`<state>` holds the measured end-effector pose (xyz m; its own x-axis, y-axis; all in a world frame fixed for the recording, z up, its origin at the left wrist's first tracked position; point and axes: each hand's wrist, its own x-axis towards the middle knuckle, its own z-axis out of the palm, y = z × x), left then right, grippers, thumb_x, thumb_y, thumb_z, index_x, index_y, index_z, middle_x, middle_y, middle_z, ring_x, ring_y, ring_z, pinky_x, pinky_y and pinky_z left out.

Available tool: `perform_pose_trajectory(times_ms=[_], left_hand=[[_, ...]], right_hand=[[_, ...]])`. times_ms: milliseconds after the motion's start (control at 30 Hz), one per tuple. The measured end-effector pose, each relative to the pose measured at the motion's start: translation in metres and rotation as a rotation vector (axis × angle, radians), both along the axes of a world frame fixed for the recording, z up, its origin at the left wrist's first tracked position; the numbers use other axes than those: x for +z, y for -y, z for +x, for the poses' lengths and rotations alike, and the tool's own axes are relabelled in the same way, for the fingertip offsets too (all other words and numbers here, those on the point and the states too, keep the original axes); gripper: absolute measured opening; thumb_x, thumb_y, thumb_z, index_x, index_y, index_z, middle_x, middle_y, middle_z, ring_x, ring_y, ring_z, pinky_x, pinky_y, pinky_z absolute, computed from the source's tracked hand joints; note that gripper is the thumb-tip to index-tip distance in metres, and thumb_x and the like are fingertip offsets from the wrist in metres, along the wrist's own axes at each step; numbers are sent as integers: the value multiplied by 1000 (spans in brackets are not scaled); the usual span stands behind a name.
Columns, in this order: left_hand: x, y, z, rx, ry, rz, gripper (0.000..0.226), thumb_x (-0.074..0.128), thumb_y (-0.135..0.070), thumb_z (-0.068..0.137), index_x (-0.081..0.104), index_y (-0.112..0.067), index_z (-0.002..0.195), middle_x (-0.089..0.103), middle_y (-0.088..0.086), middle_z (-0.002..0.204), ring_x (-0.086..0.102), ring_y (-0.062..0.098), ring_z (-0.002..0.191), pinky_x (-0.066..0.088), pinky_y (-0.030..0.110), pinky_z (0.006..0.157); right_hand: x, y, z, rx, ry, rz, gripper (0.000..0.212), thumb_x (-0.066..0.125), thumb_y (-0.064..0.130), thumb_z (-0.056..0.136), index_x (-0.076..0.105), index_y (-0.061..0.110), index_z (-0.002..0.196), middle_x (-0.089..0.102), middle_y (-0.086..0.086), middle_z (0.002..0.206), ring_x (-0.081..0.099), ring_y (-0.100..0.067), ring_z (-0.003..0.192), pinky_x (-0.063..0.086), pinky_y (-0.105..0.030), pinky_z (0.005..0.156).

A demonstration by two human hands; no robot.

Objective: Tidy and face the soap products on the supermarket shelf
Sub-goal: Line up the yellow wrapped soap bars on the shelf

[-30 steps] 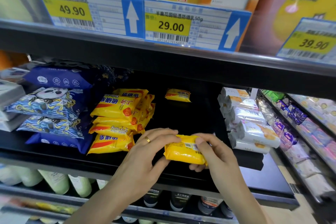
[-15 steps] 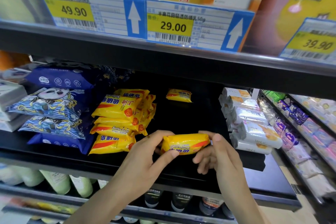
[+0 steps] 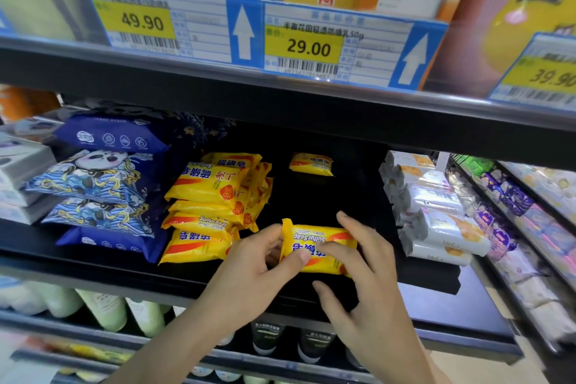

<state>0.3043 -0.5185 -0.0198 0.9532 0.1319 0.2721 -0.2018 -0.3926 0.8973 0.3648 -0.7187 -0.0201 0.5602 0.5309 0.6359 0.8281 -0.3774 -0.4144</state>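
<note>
A yellow sulfur soap bar (image 3: pixel 318 238) is held above the front of the black shelf (image 3: pixel 311 199), its printed face toward me and upside down. My left hand (image 3: pixel 258 271) pinches its left end between thumb and fingers. My right hand (image 3: pixel 364 287) holds its right side, with fingers laid over the wrapper. To the left lies a stack of the same yellow soap bars (image 3: pixel 208 206). One lone yellow bar (image 3: pixel 311 163) sits at the back of the shelf.
Blue panda-print packs (image 3: pixel 99 187) are piled at the left; white soap packs (image 3: pixel 436 215) are stacked at the right. Price tags (image 3: pixel 302 47) line the shelf edge above. Bottles (image 3: pixel 103 309) stand on the shelf below. Purple packs (image 3: pixel 505 196) fill the neighbouring shelf at the far right.
The bar has been turned in both hands from edge-on to its printed face toward me, staying at the shelf's front. The stacks have not moved.
</note>
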Motion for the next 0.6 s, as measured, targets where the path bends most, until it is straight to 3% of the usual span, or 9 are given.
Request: perform_pose_trajectory(times_ms=[133, 233, 333, 467, 600], left_hand=[[0, 0, 2, -1, -21, -26, 29, 61, -63, 95, 66, -51, 121, 76, -19, 115, 72, 10, 109, 60, 45, 95], [0, 0, 3, 7, -22, -49, 32, 60, -67, 94, 68, -49, 119, 77, -14, 110, 73, 14, 104, 60, 47, 93], [1, -2, 2, 31, -20, -83, 43, 48, -76, 95, 69, -46, 117, 77, -11, 102, 73, 13, 96, 57, 38, 87], [1, -2, 0, 48, -46, -82, 32, 41, -55, 98, 68, -49, 115, 76, -14, 103, 72, 10, 98, 53, 31, 88], [0, 0, -3, 40, -54, 133, 31, 52, -31, 91, 67, -47, 113, 71, -26, 103, 68, 0, 103, 52, 16, 84]], right_hand=[[-1, -1, 6, -15, 40, -31, 50, 84, 16, 85, 63, 33, 127, 51, 18, 145, 38, -22, 146, 35, -39, 116], [3, -1, 10, 13, 42, -31, 51, 84, 17, 84, 62, 32, 127, 53, 17, 141, 44, -19, 141, 37, -34, 113], [9, 0, 15, 27, -37, 57, 48, 81, 19, 83, 62, 36, 124, 56, 17, 133, 52, -15, 129, 41, -24, 104], [17, 2, 26, -11, -316, 235, 45, 81, 12, 86, 64, 35, 121, 63, 14, 125, 61, -11, 117, 48, -16, 88], [37, -10, 43, -8, -410, 184, 40, 79, 24, 86, 64, 45, 117, 66, 19, 120, 65, -5, 106, 52, -16, 81]])
